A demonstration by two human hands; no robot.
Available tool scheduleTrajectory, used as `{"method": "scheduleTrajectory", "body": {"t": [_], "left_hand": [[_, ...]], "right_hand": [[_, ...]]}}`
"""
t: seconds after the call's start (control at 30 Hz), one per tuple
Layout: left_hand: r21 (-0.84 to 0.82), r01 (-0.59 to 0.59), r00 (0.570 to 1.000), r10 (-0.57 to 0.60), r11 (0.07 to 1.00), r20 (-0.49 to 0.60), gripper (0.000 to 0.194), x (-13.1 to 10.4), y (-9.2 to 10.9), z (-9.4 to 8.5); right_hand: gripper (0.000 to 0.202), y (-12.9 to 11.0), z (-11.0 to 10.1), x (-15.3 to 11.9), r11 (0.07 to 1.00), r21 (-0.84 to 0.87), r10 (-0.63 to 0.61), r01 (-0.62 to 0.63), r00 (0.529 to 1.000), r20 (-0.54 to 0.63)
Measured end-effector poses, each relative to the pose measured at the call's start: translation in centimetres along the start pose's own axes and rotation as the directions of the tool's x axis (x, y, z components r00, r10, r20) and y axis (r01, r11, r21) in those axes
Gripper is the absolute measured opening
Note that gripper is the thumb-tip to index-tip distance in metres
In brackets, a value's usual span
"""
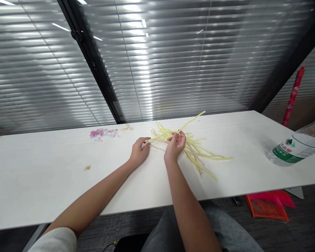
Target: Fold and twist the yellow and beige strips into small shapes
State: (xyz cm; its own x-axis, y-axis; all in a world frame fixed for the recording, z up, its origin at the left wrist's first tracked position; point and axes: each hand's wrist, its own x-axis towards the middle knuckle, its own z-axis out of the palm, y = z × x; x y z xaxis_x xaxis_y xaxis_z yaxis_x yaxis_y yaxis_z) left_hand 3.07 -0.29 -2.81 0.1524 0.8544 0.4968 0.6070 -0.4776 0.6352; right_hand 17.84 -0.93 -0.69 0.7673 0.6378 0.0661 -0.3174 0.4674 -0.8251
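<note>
L hand + R hand both pinching yellow stems

2 hands, approx. mid-table. R hand: thumb + fingertips gripping 1 yellow stem, its free end sticking out far R. L hand: thumb + index at a yellow stem's L end, pinched; can't tell if same stem. Pile lies under, beyond & R of R hand, fanned out near R; tan stems mixed in. Too tangled to count.

Far L of L hand: 1 beige bunch, then lots of pink/purple/wht loops, uncountable. 1 brown spot L on wht table.

R end: 1 clear plastic container, green/wht label; contents unclear. 1 red stick slants up beyond it. Floor, near R: 1 orange tray w/ pink item on it. Far side: blinds.
</note>
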Motion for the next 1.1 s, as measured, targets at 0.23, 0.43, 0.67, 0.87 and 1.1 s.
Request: {"method": "scheduleTrajectory", "body": {"t": [0.23, 0.43, 0.67, 0.87, 1.1], "left_hand": [[-0.14, -0.002, 0.999, -0.005, 0.99, -0.048, 0.024, -0.1, 0.7, 0.1], [-0.254, -0.014, 0.999, 0.006, 0.967, -0.033, 0.027, -0.1, 0.9, -0.1], [-0.512, 0.093, 0.984, -0.156, 0.854, -0.083, 0.025, -0.2, 1.0, 0.3], [-0.696, 0.248, 0.928, -0.371, 0.673, -0.028, 0.031, 0.3, 0.8, 0.1], [-0.889, 0.284, 0.822, -0.568, 0.36, 0.032, 0.026, 1.2, 0.2, -0.2]], "right_hand": [[0.024, 0.1, 0.1, 0.0, 0.991, 0.116, 0.055, -0.063, 0.996, 0.068], [0.026, 1.2, 0.1, -0.3, 0.98, -0.088, 0.193, -0.18, 0.968, 0.163], [0.026, 1.3, -0.7, -0.4, 0.895, -0.445, 0.131, -0.01, 0.961, 0.243], [0.028, 0.6, -0.5, -1.0, 0.814, -0.569, 0.142, 0.12, 0.908, 0.395], [0.024, 1.1, -0.5, -1.5, 0.766, -0.545, 0.069, 0.341, 0.799, 0.597]]}}
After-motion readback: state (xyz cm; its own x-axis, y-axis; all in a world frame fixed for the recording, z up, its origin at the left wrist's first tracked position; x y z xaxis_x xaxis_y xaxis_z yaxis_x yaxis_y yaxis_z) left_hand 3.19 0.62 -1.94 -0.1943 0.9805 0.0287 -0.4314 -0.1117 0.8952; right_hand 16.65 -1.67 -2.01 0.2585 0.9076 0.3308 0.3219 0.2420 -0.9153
